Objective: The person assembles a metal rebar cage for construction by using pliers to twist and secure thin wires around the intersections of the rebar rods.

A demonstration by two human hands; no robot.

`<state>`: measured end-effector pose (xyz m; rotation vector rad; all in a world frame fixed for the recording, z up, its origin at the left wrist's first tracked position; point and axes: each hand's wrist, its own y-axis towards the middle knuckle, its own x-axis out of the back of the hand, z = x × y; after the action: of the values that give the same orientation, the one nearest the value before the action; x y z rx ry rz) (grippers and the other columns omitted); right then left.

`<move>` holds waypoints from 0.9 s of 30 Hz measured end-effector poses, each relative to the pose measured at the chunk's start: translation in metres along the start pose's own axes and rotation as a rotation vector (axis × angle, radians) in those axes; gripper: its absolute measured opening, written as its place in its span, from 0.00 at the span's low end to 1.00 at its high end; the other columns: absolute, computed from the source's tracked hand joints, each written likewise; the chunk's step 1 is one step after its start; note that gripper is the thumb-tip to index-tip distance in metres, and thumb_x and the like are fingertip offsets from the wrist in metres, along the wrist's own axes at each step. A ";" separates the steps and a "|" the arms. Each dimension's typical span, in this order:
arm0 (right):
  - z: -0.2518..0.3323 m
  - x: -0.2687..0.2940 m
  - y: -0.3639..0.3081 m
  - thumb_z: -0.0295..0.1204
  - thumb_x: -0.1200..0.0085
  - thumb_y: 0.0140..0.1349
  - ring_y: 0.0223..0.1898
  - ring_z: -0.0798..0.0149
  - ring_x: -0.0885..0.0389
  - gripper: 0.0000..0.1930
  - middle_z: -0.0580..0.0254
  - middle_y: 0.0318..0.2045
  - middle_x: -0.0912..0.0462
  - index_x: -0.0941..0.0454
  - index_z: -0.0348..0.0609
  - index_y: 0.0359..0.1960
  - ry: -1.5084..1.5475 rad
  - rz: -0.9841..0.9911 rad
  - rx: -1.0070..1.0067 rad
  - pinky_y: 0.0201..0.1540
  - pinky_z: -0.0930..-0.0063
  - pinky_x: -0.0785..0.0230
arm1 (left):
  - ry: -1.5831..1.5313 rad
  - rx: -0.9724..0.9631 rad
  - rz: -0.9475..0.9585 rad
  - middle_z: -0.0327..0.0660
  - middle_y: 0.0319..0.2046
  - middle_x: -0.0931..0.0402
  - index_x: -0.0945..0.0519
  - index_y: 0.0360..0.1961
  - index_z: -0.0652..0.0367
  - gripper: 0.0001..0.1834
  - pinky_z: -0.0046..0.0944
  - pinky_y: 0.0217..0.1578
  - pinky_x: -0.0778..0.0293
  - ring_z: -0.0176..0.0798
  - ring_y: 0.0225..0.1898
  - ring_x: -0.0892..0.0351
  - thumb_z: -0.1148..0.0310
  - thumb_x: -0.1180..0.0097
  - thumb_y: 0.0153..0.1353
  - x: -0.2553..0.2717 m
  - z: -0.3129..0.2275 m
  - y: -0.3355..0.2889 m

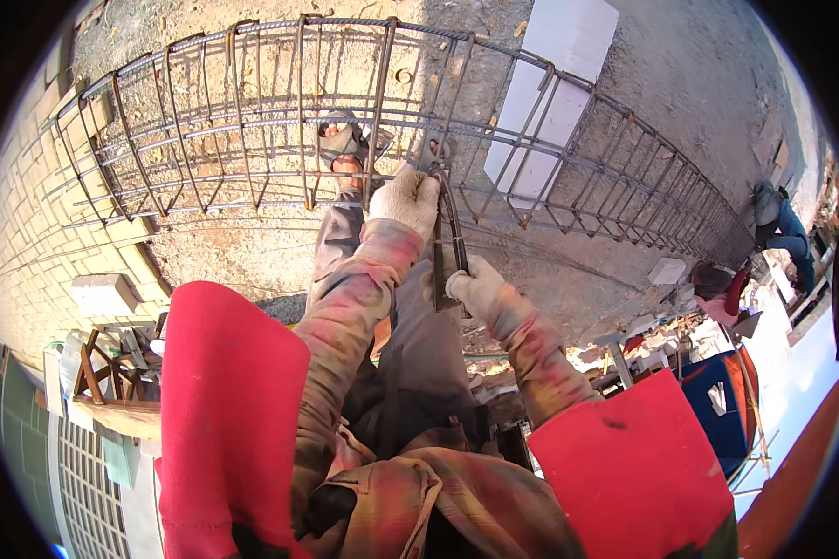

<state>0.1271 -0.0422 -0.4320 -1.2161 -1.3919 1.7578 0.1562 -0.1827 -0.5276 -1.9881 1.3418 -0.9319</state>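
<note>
A long rebar cage [382, 119] of thin bars and square ties stretches across in front of me. My left hand [405, 197], in a pale knit glove, is closed against its near side. What its fingers pinch is too small to make out. My right hand [475, 287], gloved too, grips the dark handles of long-handled pincers [456, 228]. The handles run from it up past my left hand. The jaws meet the cage just right of that hand, and their exact hold is hard to see.
White boards [541, 116] lie beneath the cage on gravelly ground. My sandalled foot [342, 140] stands under the bars. Paving [28, 200] and a pale block [104, 294] are at left. Two people, one in blue trousers [792, 244], crouch at the cage's far right end.
</note>
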 end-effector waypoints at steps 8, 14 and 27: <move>0.032 0.037 0.008 0.28 0.53 0.56 0.33 0.47 0.21 0.17 0.48 0.31 0.22 0.32 0.43 0.49 -0.880 -0.344 0.208 0.36 0.60 0.28 | -0.625 0.328 -0.018 0.40 0.20 0.28 0.32 0.35 0.59 0.06 0.29 0.11 0.38 0.29 0.14 0.32 0.68 0.56 0.64 0.020 -0.003 0.008; 0.089 0.105 0.053 0.33 0.44 0.52 0.40 0.43 0.24 0.22 0.48 0.40 0.25 0.34 0.50 0.50 -1.383 -0.600 0.642 0.41 0.55 0.30 | -0.670 0.489 -0.228 0.37 0.19 0.28 0.28 0.33 0.57 0.04 0.30 0.08 0.44 0.28 0.08 0.41 0.70 0.54 0.61 0.043 0.049 0.036; 0.135 0.002 0.117 0.29 0.42 0.45 0.50 0.54 0.27 0.23 0.59 0.47 0.27 0.28 0.47 0.47 -1.552 -0.382 0.983 0.52 0.65 0.32 | -0.099 0.243 0.206 0.32 0.17 0.28 0.22 0.26 0.56 0.12 0.30 0.21 0.36 0.28 0.19 0.32 0.59 0.45 0.58 0.064 0.066 0.124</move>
<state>0.0151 -0.1305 -0.5389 1.1041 -0.8721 2.5256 0.1579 -0.2808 -0.6470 -1.6574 1.2836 -0.8450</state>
